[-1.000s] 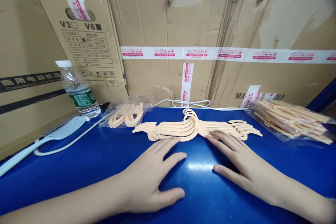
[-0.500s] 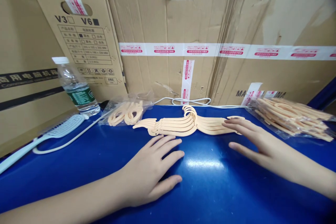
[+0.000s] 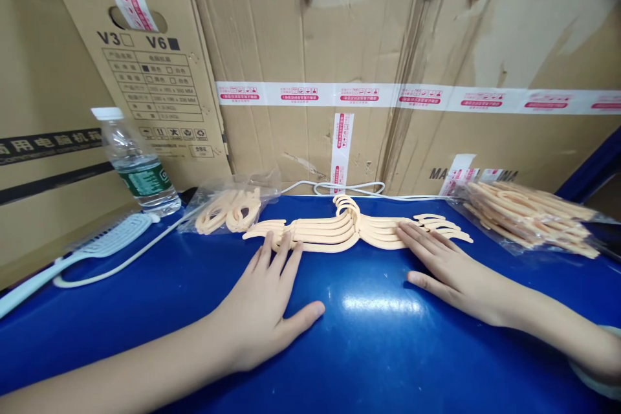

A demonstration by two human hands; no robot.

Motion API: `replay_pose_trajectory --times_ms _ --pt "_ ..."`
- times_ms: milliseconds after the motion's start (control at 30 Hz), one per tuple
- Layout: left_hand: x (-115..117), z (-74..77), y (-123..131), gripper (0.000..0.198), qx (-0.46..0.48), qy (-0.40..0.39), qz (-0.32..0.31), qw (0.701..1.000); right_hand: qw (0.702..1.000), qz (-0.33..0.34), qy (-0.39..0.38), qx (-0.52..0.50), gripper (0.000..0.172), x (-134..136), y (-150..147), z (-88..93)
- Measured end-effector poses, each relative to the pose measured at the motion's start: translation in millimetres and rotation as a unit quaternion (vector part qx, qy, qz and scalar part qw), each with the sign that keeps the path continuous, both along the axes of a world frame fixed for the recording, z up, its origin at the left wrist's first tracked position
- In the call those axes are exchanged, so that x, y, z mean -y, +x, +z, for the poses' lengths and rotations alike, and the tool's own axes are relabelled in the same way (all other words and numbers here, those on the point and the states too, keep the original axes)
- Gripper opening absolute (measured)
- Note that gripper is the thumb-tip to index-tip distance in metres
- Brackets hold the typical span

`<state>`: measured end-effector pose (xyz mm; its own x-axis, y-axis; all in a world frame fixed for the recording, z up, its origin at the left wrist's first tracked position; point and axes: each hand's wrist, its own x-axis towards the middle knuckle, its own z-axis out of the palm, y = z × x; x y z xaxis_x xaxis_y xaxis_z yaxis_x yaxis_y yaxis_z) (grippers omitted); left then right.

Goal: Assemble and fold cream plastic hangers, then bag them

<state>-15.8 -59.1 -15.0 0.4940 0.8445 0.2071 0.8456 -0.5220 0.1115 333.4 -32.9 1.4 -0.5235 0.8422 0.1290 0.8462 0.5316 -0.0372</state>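
Fanned stack of peach hangers [image 3: 339, 236] lies flat on blue table [image 3: 194, 297], toward its far edge. Left hand [image 3: 264, 310] palm down, fingers extended, tips on the stack's left arms. Right hand [image 3: 451, 268] flat, fingers spread, tips on the right arms. Pressing or only touching, hard to tell. Neither hand grips anything.

- The left hand [image 3: 262, 310] moves up the frame; its fingertips [image 3: 281, 247] now touch the peach hangers [image 3: 339, 233].
- The right hand [image 3: 446, 265] shifts leftward, fingers lying flat on the hangers' right arms.
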Motion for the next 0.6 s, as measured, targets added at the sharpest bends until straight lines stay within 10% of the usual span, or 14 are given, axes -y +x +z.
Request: replay_pose_trajectory --times_ms 267,600 --pt "-18 25.1 6 0.089 -0.054 -0.079 0.003 0.995 1.000 -0.024 -0.008 0.006 0.079 -5 4 -1.5" --pt "-15 18.8 5 0.075 0.027 0.005 -0.026 0.999 0.994 -0.021 0.092 -0.049 0.060 -10 12 5.4"
